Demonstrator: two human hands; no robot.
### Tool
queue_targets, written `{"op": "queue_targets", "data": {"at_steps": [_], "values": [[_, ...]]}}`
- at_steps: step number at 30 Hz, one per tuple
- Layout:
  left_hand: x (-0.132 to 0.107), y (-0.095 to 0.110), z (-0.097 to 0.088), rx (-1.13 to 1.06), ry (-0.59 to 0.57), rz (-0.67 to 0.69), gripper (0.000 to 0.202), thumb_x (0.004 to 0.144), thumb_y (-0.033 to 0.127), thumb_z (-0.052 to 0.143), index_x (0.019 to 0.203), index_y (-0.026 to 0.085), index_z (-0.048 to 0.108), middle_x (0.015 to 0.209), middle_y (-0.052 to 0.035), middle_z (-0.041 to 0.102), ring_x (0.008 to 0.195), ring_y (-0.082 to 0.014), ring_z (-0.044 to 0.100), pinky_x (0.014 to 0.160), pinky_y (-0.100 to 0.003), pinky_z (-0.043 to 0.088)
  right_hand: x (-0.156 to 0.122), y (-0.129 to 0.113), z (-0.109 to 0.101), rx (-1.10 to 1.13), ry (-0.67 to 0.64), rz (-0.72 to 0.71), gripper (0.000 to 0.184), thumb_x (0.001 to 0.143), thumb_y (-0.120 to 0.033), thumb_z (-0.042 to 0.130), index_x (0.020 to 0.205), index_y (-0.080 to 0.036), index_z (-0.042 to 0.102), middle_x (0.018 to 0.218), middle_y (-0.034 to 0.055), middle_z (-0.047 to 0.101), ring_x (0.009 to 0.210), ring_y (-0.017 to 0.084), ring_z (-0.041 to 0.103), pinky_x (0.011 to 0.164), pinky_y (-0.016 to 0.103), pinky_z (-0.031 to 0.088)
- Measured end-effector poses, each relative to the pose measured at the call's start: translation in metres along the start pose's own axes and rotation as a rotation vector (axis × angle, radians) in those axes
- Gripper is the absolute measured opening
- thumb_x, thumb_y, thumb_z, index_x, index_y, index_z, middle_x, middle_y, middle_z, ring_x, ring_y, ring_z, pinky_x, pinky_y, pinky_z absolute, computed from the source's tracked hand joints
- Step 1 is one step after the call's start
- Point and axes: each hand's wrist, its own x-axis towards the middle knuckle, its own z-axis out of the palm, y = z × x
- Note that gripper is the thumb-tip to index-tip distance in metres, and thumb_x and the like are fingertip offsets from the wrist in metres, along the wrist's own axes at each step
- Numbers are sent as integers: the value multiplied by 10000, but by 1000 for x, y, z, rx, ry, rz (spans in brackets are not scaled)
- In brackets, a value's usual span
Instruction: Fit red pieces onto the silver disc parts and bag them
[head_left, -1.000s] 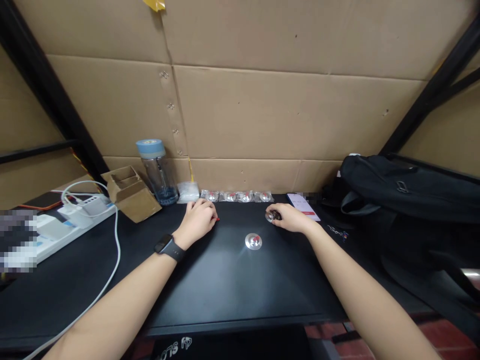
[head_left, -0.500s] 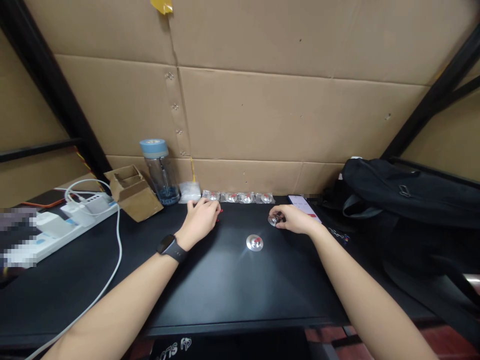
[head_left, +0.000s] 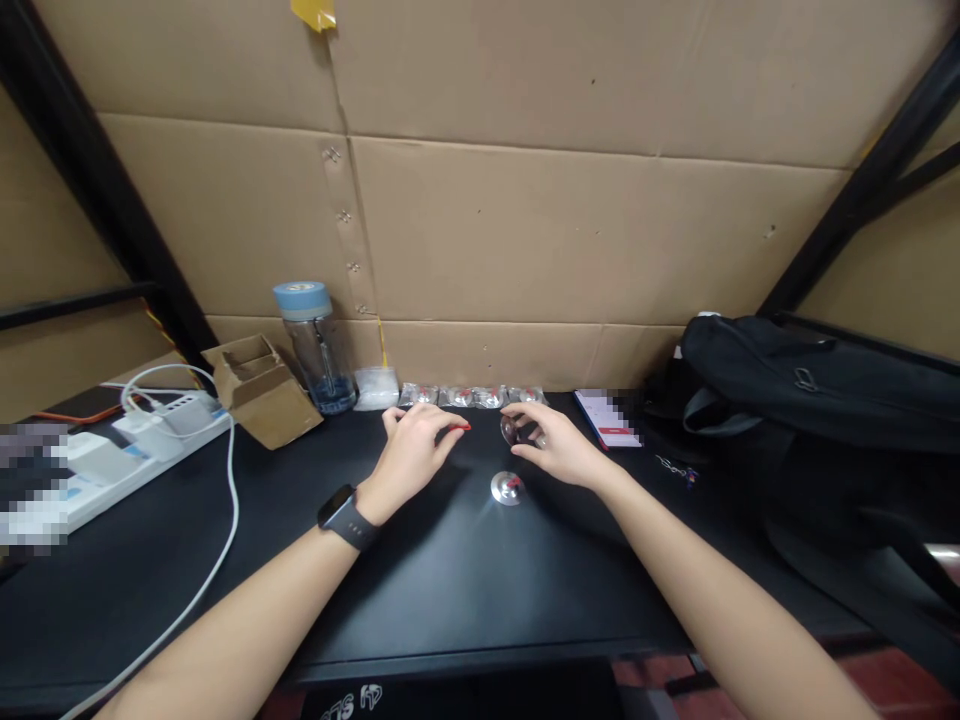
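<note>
My left hand (head_left: 416, 445), with a dark watch on its wrist, is closed on a small red piece (head_left: 462, 427); most of that piece is hidden by the fingers. Opposite it, my right hand (head_left: 559, 445) grips a round, shiny disc (head_left: 509, 430) by its edge, tilted up off the table. Below and between the hands, a silver disc (head_left: 507, 488) with a raised middle and a red mark lies flat on the black table (head_left: 480, 590). Behind the hands, several similar discs in clear wrappers (head_left: 491, 397) stand in a row along the cardboard wall.
Left of the row are a clear plastic packet (head_left: 376, 387), a blue-lidded bottle (head_left: 319, 350), an open cardboard box (head_left: 262, 395) and a power strip (head_left: 142, 445) with a white cable. To the right lie a phone (head_left: 609, 418), a small chain (head_left: 676, 470) and a black backpack (head_left: 810, 400).
My right hand has moved left with the shiny disc, raising and tilting it. My left hand has shifted slightly right, and the red piece now shows at its fingertips.
</note>
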Motion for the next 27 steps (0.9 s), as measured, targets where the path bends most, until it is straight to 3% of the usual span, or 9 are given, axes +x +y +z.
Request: {"op": "queue_targets", "data": {"at_steps": [4,9,27], "values": [[-2,13,-1,-28,17,10,186,993,391,593,940,293,742,1028,-9,773,1025,-224,628,869,-407,256,-1,-17,19,173,42,-36,573,823,-172,751,1351,-296,564,1319,80,631,1110,228,653,850,370,580],[-5,23,-2,-36,1,41,132,1004,315,592,959,272,709,1047,6,752,1028,-199,624,838,-389,248,-3,-30,32,299,89,-62,560,822,-195,774,1333,-280,561,1298,87,639,1128,235,661,873,376,588],[-8,26,3,14,83,126,78,974,230,609,936,231,677,1159,-40,658,1162,-238,550,864,-408,272,-4,-34,38,490,96,-27,517,786,-256,835,1247,-255,601,1272,89,675,1100,232,703,877,348,587]]}}
